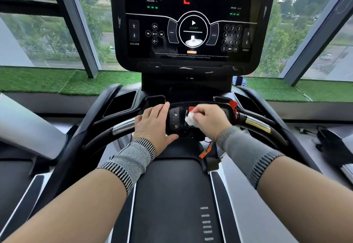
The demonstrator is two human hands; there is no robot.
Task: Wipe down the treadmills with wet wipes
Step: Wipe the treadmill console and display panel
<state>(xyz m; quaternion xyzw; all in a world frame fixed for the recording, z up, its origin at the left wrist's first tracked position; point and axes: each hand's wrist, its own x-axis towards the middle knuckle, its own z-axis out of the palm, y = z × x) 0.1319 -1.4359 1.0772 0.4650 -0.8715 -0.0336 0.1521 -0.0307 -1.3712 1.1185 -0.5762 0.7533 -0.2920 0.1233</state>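
The single head-worn camera looks forward and down from the person's standing height on the treadmill belt [172, 195]. It faces the console [191, 22] and windows [47, 32] beyond. Wide-angle and close, it takes in both forearms.

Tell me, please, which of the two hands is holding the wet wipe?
The right hand pinches the white wet wipe against the small control panel. The left hand holds no wipe; it rests on the panel's left edge.

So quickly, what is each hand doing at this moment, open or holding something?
Left hand: open, fingers straight, resting flat on the left end of the handlebar control panel.
Right hand: closed, pinching the white wet wipe against the panel.
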